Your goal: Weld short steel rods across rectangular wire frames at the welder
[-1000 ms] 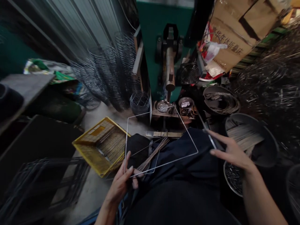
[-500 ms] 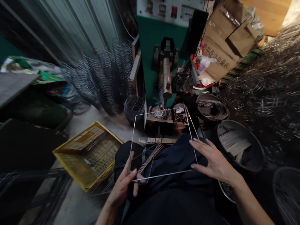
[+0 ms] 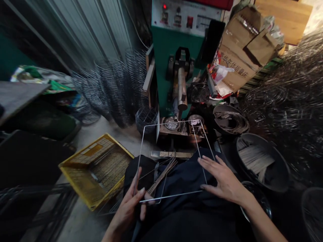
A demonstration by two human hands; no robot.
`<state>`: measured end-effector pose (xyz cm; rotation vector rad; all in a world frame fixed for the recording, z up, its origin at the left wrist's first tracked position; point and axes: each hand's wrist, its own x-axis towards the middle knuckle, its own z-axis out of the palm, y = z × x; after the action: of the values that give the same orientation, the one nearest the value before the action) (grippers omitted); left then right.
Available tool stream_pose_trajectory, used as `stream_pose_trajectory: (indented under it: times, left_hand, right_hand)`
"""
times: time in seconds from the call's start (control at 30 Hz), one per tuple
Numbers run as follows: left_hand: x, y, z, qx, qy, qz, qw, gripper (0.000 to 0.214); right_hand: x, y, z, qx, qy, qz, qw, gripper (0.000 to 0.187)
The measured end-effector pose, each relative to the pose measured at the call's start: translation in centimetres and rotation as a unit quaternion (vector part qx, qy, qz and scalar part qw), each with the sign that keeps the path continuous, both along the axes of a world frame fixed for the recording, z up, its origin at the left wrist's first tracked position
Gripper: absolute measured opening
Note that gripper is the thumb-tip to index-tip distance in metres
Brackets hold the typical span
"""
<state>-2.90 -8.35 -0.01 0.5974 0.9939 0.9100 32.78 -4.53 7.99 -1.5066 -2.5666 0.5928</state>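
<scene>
A bent metal wire frame (image 3: 176,195) spans the space between my hands, above the dark cloth of my lap. My left hand (image 3: 128,206) grips its near left corner between thumb and fingers. On its right side, my right hand (image 3: 223,181) has long fingers against the wire and the thumb at the near corner. The frame's far edge is at the lower tip of the machine's metal arm (image 3: 181,87); whether they touch I cannot tell. A bundle of thin metal rods (image 3: 164,174) lies on my lap, partly behind my left fingers.
A green machine (image 3: 164,50) with a red light stands ahead. To the left are a yellow plastic crate (image 3: 75,186) and stacked wire baskets (image 3: 113,90). At right sit a black tub of rods (image 3: 257,158), another round tub (image 3: 229,119), a cardboard box (image 3: 234,67) and piled wirework (image 3: 282,90).
My right hand has moved slightly left, and the frame's right side wire has shifted left with it. The machine's red light now shows as the view has tilted up a little.
</scene>
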Motion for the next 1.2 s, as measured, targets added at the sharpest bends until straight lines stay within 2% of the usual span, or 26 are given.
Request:
stream_pose_trajectory:
  times: [0.5, 0.63, 0.77, 0.83, 1.0, 1.2]
  left_hand:
    - [0.2, -0.5, -0.3, -0.001, -0.015, 0.011, 1.0, 0.092]
    - [1.3, -0.6, -0.9, 0.01, -0.034, -0.014, 0.999, 0.095]
    - [2.8, -0.6, -1.5, 0.018, -0.05, -0.049, 0.997, 0.092]
    - [3.0, -0.7, -1.5, 0.015, -0.055, -0.055, 0.997, 0.091]
    - [2.3, -1.4, -1.3, 0.023, -0.051, -0.032, 0.998, 0.094]
    - [1.9, -2.4, -0.9, 0.05, -0.057, -0.023, 0.997, 0.093]
  right_hand:
    - [-0.1, 0.2, -1.8, -0.032, -0.001, -0.009, 0.999, 0.077]
    - [-2.6, 0.6, -1.8, -0.042, 0.008, -0.015, 0.999, 0.074]
    - [-6.3, 0.5, -1.5, -0.112, 0.08, 0.067, 0.988, 0.084]
    - [-7.1, 0.0, -1.6, -0.136, 0.102, 0.089, 0.981, 0.089]
    - [-5.6, -1.2, -2.8, -0.107, 0.094, 0.025, 0.99, 0.091]
    - [-5.2, -2.5, -3.7, -0.1, 0.129, 0.012, 0.986, 0.095]
